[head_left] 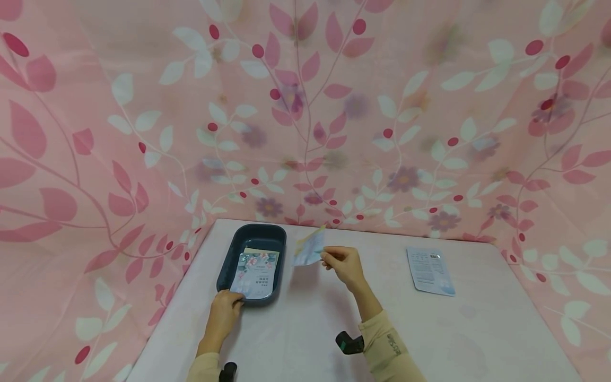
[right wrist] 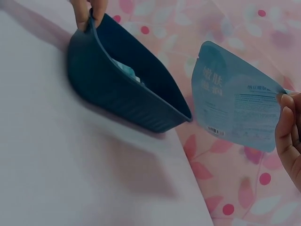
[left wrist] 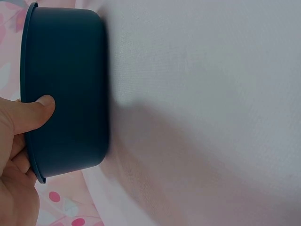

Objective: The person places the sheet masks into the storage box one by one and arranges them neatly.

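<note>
A dark blue plastic basin (head_left: 261,232) stands at the left of the table with several flat packets inside; the top one is a floral sachet (head_left: 255,276). My left hand (head_left: 224,314) grips the basin's near rim, thumb on the outer wall (left wrist: 70,70) in the left wrist view. Just right of the basin, my right hand (head_left: 346,266) pinches a light blue sachet (head_left: 309,248) by one edge, held above the table. In the right wrist view this sachet (right wrist: 230,101) shows printed text and a barcode.
Another pale blue sachet (head_left: 431,271) lies flat on the right of the white-covered table (head_left: 305,339). A pink leaf-patterned cloth (head_left: 305,106) hangs behind and at both sides. Black devices (head_left: 350,343) sit at the wrists.
</note>
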`<control>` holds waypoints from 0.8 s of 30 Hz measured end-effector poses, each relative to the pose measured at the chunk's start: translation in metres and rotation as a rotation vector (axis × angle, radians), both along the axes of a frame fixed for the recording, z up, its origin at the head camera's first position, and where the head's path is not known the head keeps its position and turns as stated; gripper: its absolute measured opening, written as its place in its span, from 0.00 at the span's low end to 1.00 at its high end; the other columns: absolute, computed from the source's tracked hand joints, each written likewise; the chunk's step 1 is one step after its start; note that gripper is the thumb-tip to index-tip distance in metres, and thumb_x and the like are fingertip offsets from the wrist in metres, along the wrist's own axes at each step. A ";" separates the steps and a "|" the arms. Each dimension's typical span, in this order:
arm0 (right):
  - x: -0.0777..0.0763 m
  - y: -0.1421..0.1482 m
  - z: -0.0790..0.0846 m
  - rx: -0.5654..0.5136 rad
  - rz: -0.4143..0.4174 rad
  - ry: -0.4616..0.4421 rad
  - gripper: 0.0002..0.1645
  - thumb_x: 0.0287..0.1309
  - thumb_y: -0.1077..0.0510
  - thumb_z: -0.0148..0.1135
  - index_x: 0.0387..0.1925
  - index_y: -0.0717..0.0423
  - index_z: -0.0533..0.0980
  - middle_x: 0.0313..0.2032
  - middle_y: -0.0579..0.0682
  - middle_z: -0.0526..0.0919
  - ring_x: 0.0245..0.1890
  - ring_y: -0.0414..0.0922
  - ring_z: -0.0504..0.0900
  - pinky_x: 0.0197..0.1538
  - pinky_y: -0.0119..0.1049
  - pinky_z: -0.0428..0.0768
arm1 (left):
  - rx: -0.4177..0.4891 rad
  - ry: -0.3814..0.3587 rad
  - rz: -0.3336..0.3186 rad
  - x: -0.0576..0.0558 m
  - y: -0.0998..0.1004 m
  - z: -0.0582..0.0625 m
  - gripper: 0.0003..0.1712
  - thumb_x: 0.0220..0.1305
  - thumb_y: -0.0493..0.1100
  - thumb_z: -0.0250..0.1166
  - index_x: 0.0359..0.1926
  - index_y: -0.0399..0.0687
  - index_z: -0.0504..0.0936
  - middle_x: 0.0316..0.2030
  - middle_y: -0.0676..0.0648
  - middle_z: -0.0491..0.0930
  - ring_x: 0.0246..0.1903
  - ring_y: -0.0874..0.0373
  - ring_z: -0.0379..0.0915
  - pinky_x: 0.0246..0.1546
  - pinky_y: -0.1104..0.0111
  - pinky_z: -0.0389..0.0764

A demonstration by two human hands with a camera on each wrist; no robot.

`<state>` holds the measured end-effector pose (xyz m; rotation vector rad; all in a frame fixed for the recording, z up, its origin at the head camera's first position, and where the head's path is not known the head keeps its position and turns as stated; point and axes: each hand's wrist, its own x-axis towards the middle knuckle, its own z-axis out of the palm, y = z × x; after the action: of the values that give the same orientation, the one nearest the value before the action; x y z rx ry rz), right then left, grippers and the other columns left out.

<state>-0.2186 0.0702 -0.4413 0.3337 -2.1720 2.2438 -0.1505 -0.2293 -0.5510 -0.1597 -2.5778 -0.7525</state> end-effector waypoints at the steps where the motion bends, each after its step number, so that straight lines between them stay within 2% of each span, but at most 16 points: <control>1: 0.002 -0.002 0.003 0.002 0.009 0.003 0.12 0.53 0.76 0.58 0.39 0.85 0.74 0.33 0.81 0.76 0.21 0.37 0.80 0.28 0.28 0.80 | 0.001 -0.004 0.000 0.000 0.000 0.000 0.10 0.40 0.22 0.69 0.23 0.38 0.84 0.24 0.45 0.82 0.31 0.48 0.75 0.37 0.53 0.76; 4: 0.006 -0.007 0.010 0.005 0.024 0.006 0.12 0.54 0.76 0.57 0.39 0.86 0.73 0.33 0.82 0.75 0.21 0.37 0.80 0.29 0.28 0.80 | 0.005 -0.015 0.003 -0.001 0.000 0.000 0.09 0.41 0.22 0.69 0.24 0.38 0.84 0.24 0.45 0.82 0.31 0.48 0.75 0.37 0.53 0.76; 14: 0.008 -0.022 0.014 0.003 0.074 0.041 0.12 0.54 0.76 0.57 0.38 0.86 0.74 0.31 0.80 0.77 0.21 0.38 0.79 0.29 0.29 0.80 | 0.011 -0.026 0.004 -0.001 -0.001 0.000 0.09 0.42 0.23 0.68 0.24 0.38 0.84 0.25 0.45 0.81 0.32 0.49 0.74 0.36 0.54 0.76; 24: -0.005 -0.042 -0.016 -0.009 0.108 0.084 0.11 0.54 0.72 0.61 0.38 0.81 0.76 0.28 0.75 0.79 0.21 0.36 0.79 0.28 0.29 0.80 | 0.020 -0.051 0.006 -0.001 -0.002 0.000 0.08 0.43 0.24 0.68 0.25 0.38 0.84 0.26 0.44 0.82 0.33 0.49 0.75 0.38 0.54 0.77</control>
<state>-0.2235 0.0286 -0.4569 0.5478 -2.1517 2.2472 -0.1512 -0.2308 -0.5512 -0.1275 -2.6160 -0.7900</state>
